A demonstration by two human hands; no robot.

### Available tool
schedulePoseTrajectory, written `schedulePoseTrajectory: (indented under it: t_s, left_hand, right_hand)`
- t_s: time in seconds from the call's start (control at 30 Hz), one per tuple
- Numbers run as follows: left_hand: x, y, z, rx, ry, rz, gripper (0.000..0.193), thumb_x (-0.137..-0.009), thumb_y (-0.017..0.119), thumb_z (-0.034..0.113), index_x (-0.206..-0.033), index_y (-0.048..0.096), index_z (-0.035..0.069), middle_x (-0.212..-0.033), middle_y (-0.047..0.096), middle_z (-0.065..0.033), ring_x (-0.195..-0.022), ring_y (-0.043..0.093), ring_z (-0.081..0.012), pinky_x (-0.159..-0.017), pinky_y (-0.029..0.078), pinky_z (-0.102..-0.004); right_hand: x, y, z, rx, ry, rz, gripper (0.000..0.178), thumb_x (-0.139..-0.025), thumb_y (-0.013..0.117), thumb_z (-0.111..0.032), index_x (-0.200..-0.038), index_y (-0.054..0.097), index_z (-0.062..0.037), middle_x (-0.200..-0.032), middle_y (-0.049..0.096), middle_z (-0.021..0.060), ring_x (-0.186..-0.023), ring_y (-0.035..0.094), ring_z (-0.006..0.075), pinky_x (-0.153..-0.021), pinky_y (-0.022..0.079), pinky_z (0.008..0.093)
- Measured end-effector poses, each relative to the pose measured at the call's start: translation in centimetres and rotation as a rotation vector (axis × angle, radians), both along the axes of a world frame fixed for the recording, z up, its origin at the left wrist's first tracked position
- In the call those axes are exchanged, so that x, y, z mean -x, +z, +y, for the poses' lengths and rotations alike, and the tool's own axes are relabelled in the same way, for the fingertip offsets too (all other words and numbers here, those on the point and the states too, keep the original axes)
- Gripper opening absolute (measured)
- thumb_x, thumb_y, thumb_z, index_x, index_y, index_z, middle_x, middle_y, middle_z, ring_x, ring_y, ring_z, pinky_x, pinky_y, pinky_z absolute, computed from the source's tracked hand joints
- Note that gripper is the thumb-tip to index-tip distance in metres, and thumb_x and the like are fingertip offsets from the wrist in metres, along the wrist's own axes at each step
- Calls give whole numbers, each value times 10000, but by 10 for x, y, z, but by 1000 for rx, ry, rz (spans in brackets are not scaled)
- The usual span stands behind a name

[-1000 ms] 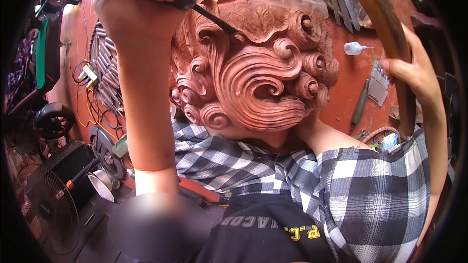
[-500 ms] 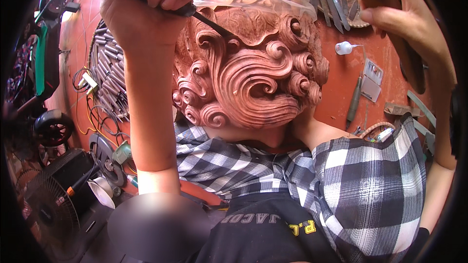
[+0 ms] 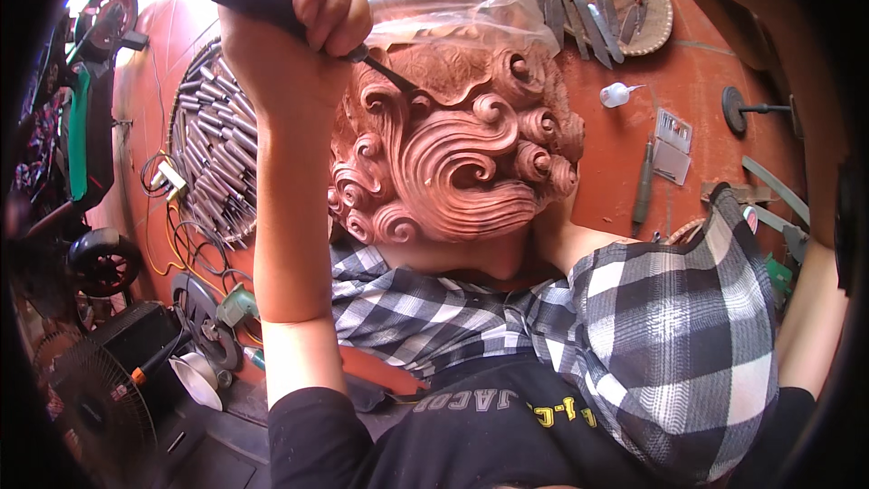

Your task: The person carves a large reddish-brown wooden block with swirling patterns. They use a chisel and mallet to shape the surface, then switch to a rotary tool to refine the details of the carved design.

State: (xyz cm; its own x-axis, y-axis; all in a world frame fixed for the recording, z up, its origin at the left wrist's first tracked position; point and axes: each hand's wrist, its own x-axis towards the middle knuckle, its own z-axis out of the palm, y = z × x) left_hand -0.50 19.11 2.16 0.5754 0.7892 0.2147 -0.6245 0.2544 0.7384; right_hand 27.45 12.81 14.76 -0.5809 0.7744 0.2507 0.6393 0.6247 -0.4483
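My left hand (image 3: pixel 294 45) is closed in a fist around the dark handle of a chisel (image 3: pixel 385 71). Its thin blade slants down to the right, the tip meeting the carving beside a small curl. The reddish-brown wood carving (image 3: pixel 462 158), covered with scrolls and wavy grooves, sits before me above a checked cloth on my lap. Clear plastic wrap (image 3: pixel 434 0) covers its far end. Raised at the upper right, my right hand (image 3: pixel 756 0) is dim and partly cut off by the picture's edge. The brown wooden mallet in its grip is hard to make out.
A basket of chisels (image 3: pixel 213 145) stands left, near cables, a power strip (image 3: pixel 170 179) and a fan (image 3: pixel 95 398). On the red floor at right lie a white squeeze bottle (image 3: pixel 617 94), a pen-shaped tool (image 3: pixel 644 186) and a small case (image 3: pixel 673 145). Flat blades fill a round tray (image 3: pixel 652 14).
My right hand and the mallet have lifted toward the upper edge, mostly out of sight. The view has shifted slightly; the chisel tip stays at the same spot on the carving.
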Motion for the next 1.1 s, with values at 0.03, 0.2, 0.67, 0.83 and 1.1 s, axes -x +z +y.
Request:
schedulePoseTrajectory:
  t_s: [0.03, 0.2, 0.67, 0.83, 1.1]
  left_hand:
    - [6, -1, -3, 1, 31, 32, 483, -1033, 372, 385, -659, 460, 93, -587, 371, -7, -543, 334, -149, -525, 289, -286]
    - [-11, -7, 4, -40, 13, -1, 504, -1040, 356, 395, -652, 471, 95, -565, 353, 1, -515, 321, -144, -498, 270, -283]
    - [-16, -1, -32, -182, 272, 141, 571, -1048, 296, 440, -621, 461, 98, -531, 352, -2, -467, 298, -147, -472, 275, -281]
    - [-24, -14, -46, -216, 333, 147, 626, -1028, 275, 527, -596, 448, 107, -510, 356, -17, -455, 298, -152, -472, 289, -288]
    - [-6, -5, -48, 136, 221, -176, 463, -1026, 442, 365, -634, 451, 117, -540, 379, 21, -453, 361, -128, -483, 312, -267]
  right_hand:
    - [5, 0, 3, -44, 28, 1, 547, -820, 596, 10, -1360, 534, 65, -1095, 693, 190, -933, 689, 225, -886, 565, 323]
    - [10, 54, -1, 268, 43, -54, 535, -800, 546, 48, -1335, 558, 71, -1052, 706, 218, -918, 699, 235, -907, 571, 315]
    - [-3, -31, 22, -478, 40, -53, 696, -712, 592, 31, -1406, 533, 28, -972, 718, 217, -835, 719, 278, -832, 584, 355]
    - [-13, -33, 4, -260, 110, 60, 731, -732, 628, 13, -1451, 519, -60, -916, 733, 150, -676, 703, 234, -655, 598, 331]
    - [-24, -50, -4, -148, 164, 77, 796, -750, 658, 19, -1509, 436, -73, -1060, 733, 191, -742, 728, 216, -738, 617, 305]
